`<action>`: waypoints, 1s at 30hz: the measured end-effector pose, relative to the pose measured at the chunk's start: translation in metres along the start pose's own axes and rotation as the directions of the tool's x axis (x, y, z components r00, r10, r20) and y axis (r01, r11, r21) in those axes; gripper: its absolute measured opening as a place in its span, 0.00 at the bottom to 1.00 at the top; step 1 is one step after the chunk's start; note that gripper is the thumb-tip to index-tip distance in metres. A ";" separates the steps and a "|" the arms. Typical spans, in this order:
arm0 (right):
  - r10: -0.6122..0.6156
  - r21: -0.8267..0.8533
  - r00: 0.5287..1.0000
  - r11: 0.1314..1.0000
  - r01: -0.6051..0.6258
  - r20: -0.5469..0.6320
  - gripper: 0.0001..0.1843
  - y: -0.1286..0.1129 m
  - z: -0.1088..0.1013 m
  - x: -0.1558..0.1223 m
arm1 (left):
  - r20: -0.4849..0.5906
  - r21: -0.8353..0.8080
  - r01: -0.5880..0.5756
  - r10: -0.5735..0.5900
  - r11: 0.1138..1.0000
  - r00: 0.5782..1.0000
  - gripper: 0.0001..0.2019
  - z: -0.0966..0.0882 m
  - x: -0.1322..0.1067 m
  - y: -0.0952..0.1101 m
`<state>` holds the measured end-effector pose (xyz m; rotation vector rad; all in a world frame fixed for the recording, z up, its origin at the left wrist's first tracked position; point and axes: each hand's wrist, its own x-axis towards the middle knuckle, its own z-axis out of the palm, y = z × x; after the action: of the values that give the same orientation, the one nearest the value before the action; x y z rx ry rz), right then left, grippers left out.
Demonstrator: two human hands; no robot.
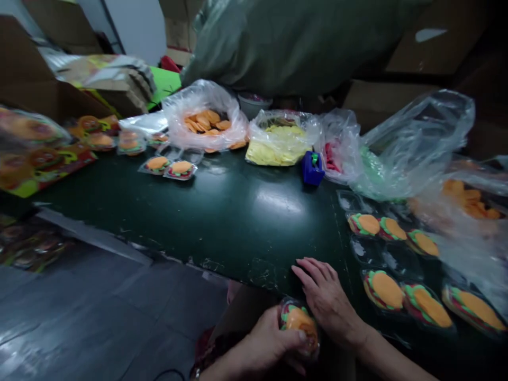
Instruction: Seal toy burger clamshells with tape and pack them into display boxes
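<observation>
My left hand [264, 338] is closed around a packed burger [297, 321] in clear plastic, just off the table's front edge. Its orange top and green frill show between my thumb and fingers. My right hand [327, 296] is stretched out beside it, fingertips over the dark green table [222, 222], holding nothing. To the right of that hand lie open clear plastic trays; a burger [383, 290] with an orange top sits in one, with several more alongside. Two more packed burgers [180, 169] lie farther off to the left.
Along the back stand a bag of orange discs [206, 123], a bag of yellow pieces [278, 145], a bag of red pieces [333, 153] and a blue tape dispenser [313, 169]. A printed display box [43, 164] is at left. Loose plastic bags [416, 143] crowd the right.
</observation>
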<state>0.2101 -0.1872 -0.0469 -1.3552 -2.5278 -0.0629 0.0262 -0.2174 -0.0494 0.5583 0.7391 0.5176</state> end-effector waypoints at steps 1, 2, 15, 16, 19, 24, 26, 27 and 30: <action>-0.025 0.016 0.999 1.000 0.026 -0.021 0.25 -0.002 0.001 0.002 | -0.009 0.006 -0.009 0.009 1.000 1.000 0.22 -0.002 -0.002 0.001; -0.048 0.038 0.998 0.998 0.049 -0.038 0.23 -0.003 0.002 0.005 | -0.015 0.015 -0.012 0.012 1.000 1.000 0.22 -0.005 -0.004 0.002; -0.261 0.099 0.957 0.963 0.249 0.125 0.23 -0.010 -0.001 0.048 | -0.010 0.218 0.172 -0.174 0.961 0.985 0.28 -0.018 0.013 0.007; -0.256 0.088 0.956 0.966 0.245 0.142 0.23 -0.011 -0.001 0.048 | -0.010 0.250 0.192 -0.195 0.949 0.981 0.26 -0.019 0.013 0.009; -0.248 0.085 0.948 0.968 0.235 0.201 0.27 -0.014 -0.004 0.049 | -0.012 0.411 0.176 -0.188 0.894 0.982 0.20 -0.024 0.010 0.017; -0.206 0.097 0.952 0.977 0.189 0.226 0.31 -0.017 -0.006 0.052 | 0.094 0.507 0.008 -0.065 0.862 0.993 0.22 -0.031 0.015 0.018; -0.175 0.142 0.965 0.979 0.149 0.195 0.29 -0.017 -0.003 0.054 | 0.140 0.414 -0.005 -0.058 0.910 0.988 0.24 -0.031 0.017 0.013; -0.139 0.198 0.977 0.974 0.107 0.160 0.27 -0.017 -0.003 0.056 | 0.158 0.347 0.011 -0.070 0.938 0.985 0.25 -0.032 0.017 0.010; 0.039 0.375 0.999 0.926 -0.039 0.009 0.19 -0.018 -0.009 0.057 | 0.181 0.142 0.057 -0.082 0.988 0.980 0.26 -0.032 0.006 0.006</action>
<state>0.1670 -0.1527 -0.0224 -1.2446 -2.3522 0.4099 0.0050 -0.2002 -0.0681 0.6958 0.6158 0.3456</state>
